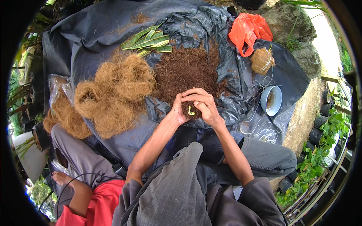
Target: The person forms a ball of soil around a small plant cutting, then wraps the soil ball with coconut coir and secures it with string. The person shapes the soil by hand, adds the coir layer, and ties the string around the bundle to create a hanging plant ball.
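A rounded ball of dark potting medium (185, 108) sits between my palms, and a small pale-green sprout (191, 111) shows on its face. My left hand (178, 108) cups its left side. Over the top and right side curls my right hand (206, 106), its thumb close to the sprout. Just beyond my hands spreads a heap of loose brown fibrous medium (186, 72) on a crumpled black plastic sheet (230, 67). To the left lie bundles of tan coconut fibre (113, 96). The underside of the ball is hidden by my hands.
Cut variegated leaves (150, 41) lie behind the fibre. At right are a red plastic bag (250, 31), a string-wrapped fibre ball (262, 61), a blue-grey bowl (271, 100) and tangled white string (264, 131). A person in a red top (99, 203) sits close at left. Rocks (291, 25) edge the tarp.
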Available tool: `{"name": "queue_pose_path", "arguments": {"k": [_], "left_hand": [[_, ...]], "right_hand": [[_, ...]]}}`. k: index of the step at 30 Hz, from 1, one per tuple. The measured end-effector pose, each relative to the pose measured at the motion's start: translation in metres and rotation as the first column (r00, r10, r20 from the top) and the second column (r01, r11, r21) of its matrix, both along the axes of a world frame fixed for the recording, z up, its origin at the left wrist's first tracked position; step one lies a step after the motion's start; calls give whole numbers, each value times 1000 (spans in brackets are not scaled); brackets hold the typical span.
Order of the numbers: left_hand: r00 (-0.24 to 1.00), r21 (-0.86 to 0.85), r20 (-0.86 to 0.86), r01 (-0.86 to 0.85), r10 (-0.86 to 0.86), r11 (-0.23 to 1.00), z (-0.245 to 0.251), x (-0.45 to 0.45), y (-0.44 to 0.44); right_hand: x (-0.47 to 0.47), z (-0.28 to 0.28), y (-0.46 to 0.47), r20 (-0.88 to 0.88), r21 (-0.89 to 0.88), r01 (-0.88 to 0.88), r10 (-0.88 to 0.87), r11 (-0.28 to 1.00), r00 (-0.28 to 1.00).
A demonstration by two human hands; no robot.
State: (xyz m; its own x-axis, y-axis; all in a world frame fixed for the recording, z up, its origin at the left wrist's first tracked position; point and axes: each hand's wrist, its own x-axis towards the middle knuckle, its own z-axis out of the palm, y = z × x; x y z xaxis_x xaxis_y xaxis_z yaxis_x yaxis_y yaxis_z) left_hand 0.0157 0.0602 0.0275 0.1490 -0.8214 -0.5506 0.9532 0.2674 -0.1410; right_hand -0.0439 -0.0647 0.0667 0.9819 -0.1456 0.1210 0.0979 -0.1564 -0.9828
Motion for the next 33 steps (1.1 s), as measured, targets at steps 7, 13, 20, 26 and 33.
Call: {"name": "queue_pose_path", "arguments": {"k": [7, 13, 20, 26, 33], "left_hand": [[999, -46, -51, -9, 6, 999, 4, 2, -1], [1000, -60, -6, -19, 19, 998, -10, -3, 0], [980, -199, 183, -41, 79, 979, -42, -2, 16], [979, -327, -169, -166, 115, 930, -11, -4, 6], [988, -357, -147, -3, -53, 934, 6, 23, -7]], "right_hand": [[0, 4, -1, 68, -151, 39, -29, 988, 997], [1, 0, -6, 13, -157, -35, 37, 987, 999], [4, 5, -7, 104, -278, -43, 75, 960, 992], [6, 9, -7, 65, -450, -57, 96, 891, 993], [6, 26, -39, -21, -270, -51, 46, 962, 999]]}}
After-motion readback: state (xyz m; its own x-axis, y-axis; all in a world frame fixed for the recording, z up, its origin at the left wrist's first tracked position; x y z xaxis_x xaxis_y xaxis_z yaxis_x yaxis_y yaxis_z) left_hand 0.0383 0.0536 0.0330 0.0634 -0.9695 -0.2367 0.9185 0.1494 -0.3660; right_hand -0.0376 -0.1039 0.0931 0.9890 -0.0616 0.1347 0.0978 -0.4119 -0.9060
